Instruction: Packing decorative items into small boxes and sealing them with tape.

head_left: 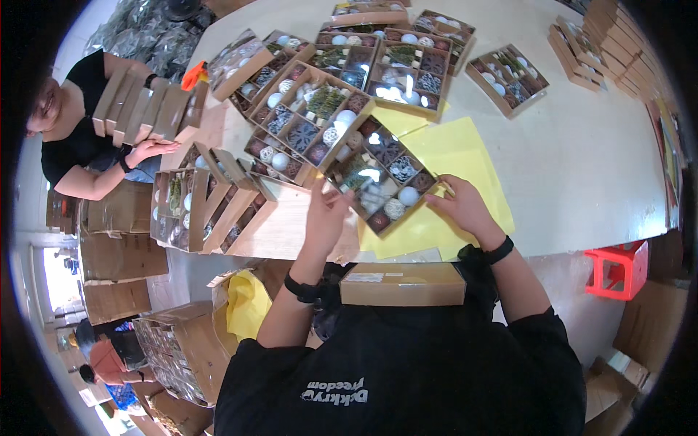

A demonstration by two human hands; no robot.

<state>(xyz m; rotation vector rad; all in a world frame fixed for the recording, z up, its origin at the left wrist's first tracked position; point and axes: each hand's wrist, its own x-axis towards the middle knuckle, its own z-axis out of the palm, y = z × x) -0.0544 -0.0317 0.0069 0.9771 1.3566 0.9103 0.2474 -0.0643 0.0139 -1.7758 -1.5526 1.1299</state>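
Between my hands is a shallow cardboard box [402, 170] with a shiny clear cover, turned at an angle. Its compartments hold white and brown balls, a pine cone, some greenery and a dark snowflake-like ornament. My left hand [329, 212] grips the left side, fingers curled at the edge. At the right corner my right hand [465, 207] has thumb and fingers closed on the box. Under it lies a yellow sheet [472, 163], spread on the table. Just beyond, a similar box [309, 120] sits on other boxes, its near corner beside the held one.
More filled boxes [409, 69] crowd the far table; one box [507, 78] lies apart. Tilted boxes [178, 207] lean at left, where a co-worker [87, 138] carries several boxes [149, 109]. A closed carton [403, 285] is against my front. A red stool [618, 269] stands at right.
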